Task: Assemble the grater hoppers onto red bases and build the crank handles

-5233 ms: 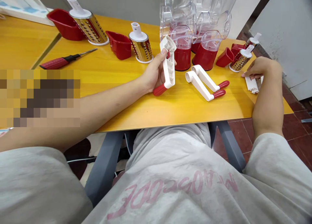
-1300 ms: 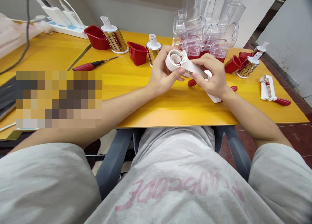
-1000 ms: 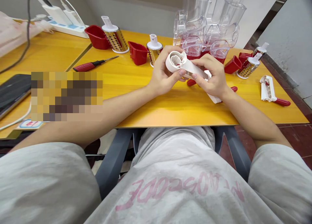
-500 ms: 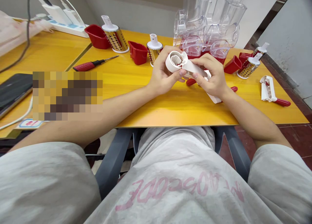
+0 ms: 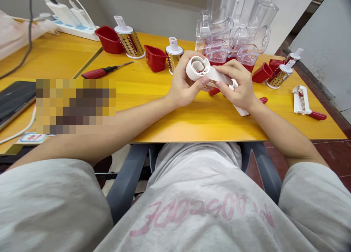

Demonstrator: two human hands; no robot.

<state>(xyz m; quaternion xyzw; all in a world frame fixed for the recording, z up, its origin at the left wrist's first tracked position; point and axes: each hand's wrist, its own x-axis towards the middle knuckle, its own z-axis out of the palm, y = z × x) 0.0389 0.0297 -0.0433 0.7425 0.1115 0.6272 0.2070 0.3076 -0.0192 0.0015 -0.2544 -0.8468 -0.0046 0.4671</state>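
Both hands are closed on one white plastic crank handle (image 5: 216, 74), held above the table in front of me. My left hand (image 5: 183, 84) wraps round its ring-shaped end, thumb at the lower edge. That ring faces up and shows a moulded socket inside. My right hand (image 5: 239, 84) pinches the straight arm of the part between thumb and fingers. Under my right hand lies another white piece (image 5: 241, 111), partly covered by the hand. Red grips (image 5: 263, 100) show beside it, and which piece each belongs to is partly hidden.
Clear plastic grater housings (image 5: 219, 29) stand behind my hands. Metal grater drums (image 5: 129, 43) and red hoppers (image 5: 155, 59) stand along the back. A red-handled screwdriver (image 5: 95, 72) and black phone (image 5: 16, 98) lie left. A white crank with red grip (image 5: 318, 115) lies right.
The ring end has tilted slightly, and its inner socket looks a little different. Both hands keep nearly the same place and hold.
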